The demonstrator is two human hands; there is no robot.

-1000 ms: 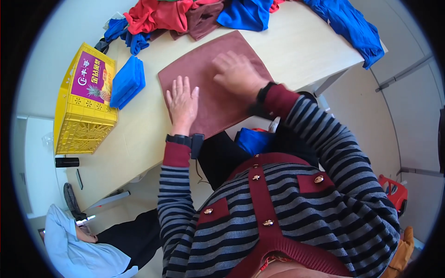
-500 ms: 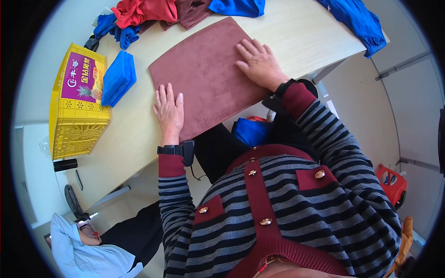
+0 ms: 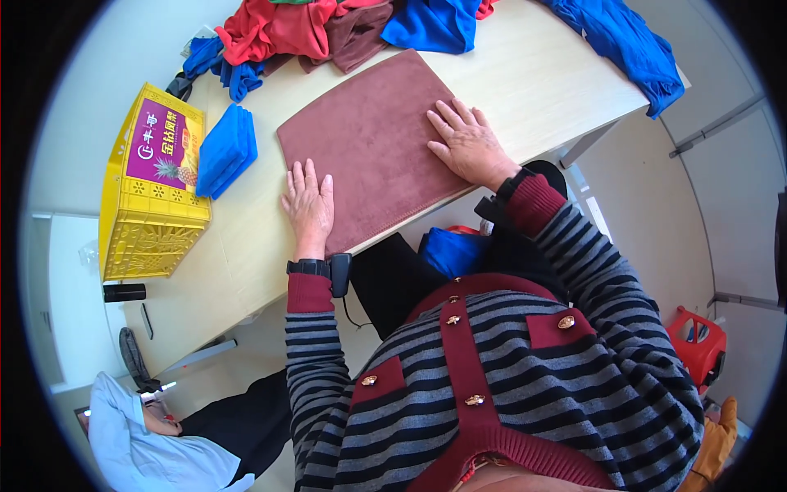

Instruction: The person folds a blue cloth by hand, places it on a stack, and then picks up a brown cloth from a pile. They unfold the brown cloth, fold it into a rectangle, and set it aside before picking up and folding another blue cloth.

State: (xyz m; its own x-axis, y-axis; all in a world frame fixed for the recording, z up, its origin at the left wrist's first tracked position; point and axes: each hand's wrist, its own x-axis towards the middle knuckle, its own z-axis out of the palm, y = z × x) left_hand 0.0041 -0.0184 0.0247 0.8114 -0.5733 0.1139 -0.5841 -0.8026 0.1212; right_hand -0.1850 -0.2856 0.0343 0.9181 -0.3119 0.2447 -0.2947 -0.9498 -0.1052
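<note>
A reddish-brown cloth (image 3: 377, 148) lies spread in front of me on the pale table, with its stitched near edge along the table's front edge. My left hand (image 3: 308, 205) rests on the cloth's left edge, fingers stretched out. Over on the right edge, my right hand (image 3: 471, 141) lies flat with its fingers spread. Neither hand grips anything. To the left of the cloth sits a stack of folded blue cloths (image 3: 227, 152), beside a yellow plastic crate (image 3: 156, 221) with a purple label.
Crumpled red cloths (image 3: 279, 33), a brown cloth (image 3: 358, 37) and a blue cloth (image 3: 432, 23) lie along the far side. Another blue cloth (image 3: 615, 45) hangs over the right table edge. A person in a light blue top (image 3: 147, 443) is at lower left.
The whole view has shifted, so the table and its things sit slightly lower and further right. Both hands stay flat on the brown cloth's edges.
</note>
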